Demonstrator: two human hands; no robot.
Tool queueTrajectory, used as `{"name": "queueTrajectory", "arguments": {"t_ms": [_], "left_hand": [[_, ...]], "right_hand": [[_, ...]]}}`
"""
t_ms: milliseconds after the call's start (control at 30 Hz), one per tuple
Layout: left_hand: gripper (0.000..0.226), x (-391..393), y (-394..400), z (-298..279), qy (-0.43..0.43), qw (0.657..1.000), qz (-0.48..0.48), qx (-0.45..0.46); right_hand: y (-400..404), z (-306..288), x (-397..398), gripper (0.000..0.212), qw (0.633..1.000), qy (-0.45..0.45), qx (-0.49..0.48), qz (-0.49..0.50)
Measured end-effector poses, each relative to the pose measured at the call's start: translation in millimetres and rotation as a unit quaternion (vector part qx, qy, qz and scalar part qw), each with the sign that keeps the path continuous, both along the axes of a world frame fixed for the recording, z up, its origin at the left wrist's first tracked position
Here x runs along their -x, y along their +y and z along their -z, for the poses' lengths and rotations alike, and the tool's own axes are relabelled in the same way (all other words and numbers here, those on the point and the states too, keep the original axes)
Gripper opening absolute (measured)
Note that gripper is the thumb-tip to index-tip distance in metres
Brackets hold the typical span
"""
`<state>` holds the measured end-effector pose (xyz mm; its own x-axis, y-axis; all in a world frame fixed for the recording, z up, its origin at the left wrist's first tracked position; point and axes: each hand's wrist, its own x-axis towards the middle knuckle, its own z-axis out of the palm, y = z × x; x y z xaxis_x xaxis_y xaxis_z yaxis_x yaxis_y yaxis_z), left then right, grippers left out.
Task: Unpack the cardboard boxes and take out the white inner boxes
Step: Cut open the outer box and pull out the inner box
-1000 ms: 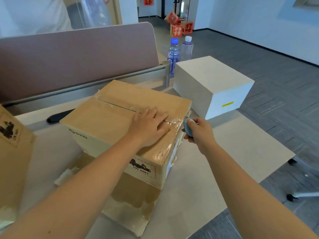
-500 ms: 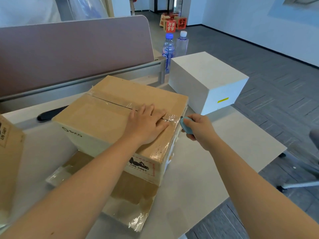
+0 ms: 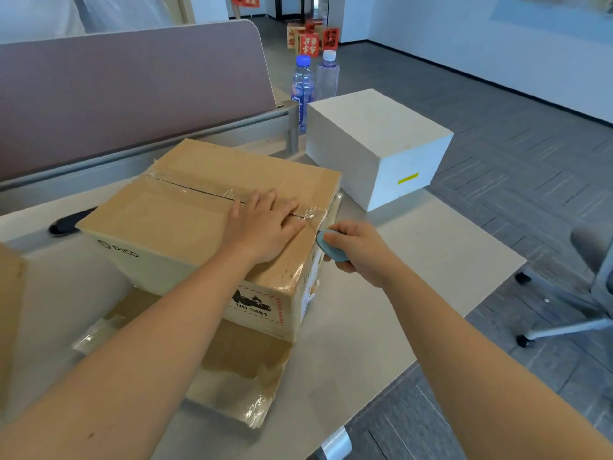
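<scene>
A taped brown cardboard box lies in the middle of the desk, on top of a flattened cardboard sheet. My left hand presses flat on its lid, over the taped seam near the right end. My right hand grips a small blue cutter at the box's right edge, where the tape folds down the side. Behind it, to the right, a white inner box with a yellow sticker stands on the desk.
Two water bottles stand behind the white box by the desk divider. Another cardboard box shows at the left edge. A black object lies behind the box. An office chair is off the desk's right edge.
My right hand with the cutter has slid slightly toward me along the box's right edge. My left hand stays pressed on the lid. The camera has shifted a little.
</scene>
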<state>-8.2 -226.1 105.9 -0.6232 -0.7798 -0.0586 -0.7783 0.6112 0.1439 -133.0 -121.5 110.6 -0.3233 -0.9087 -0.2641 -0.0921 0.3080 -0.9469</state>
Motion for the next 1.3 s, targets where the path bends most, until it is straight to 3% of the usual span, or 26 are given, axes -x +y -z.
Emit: {"name": "queueTrajectory", "arguments": {"t_ms": [100,233,367,500,633,767,967,1133,1300], "left_hand": [[0.053,1,3,1,0.001,1.0,-0.014,-0.007],[0.054,9,18,3,0.008,0.997,-0.074,-0.02],[0.056,25,33,0,0.021,0.99,-0.137,-0.035],[0.053,30,29,-5,0.151,0.97,-0.179,-0.061],[0.051,8,27,-17,0.309,0.923,-0.212,-0.09],[0.049,-36,25,-28,0.306,0.906,-0.285,-0.059],[0.05,-111,15,-32,0.288,0.88,-0.377,-0.041],[0.048,-152,-7,-29,0.305,0.882,-0.352,-0.07],[0.056,-182,-45,-17,0.309,0.888,-0.307,-0.145]], "right_hand": [[3,-2,6,0.022,1.0,0.004,-0.023,-0.003],[7,-1,20,0.018,0.995,0.047,-0.015,0.088],[1,-5,29,0.007,0.992,0.024,0.02,0.126],[-9,-15,36,0.003,0.992,0.028,0.064,0.103],[-27,-24,32,0.02,0.989,0.107,0.09,0.043],[-46,-34,5,0.03,0.977,0.177,0.105,-0.056],[-70,-36,-52,0.018,0.961,0.192,0.132,-0.149],[-101,-30,-99,0.021,0.96,0.181,0.135,-0.164],[-132,-21,-143,0.026,0.946,0.244,0.137,-0.161]]}}
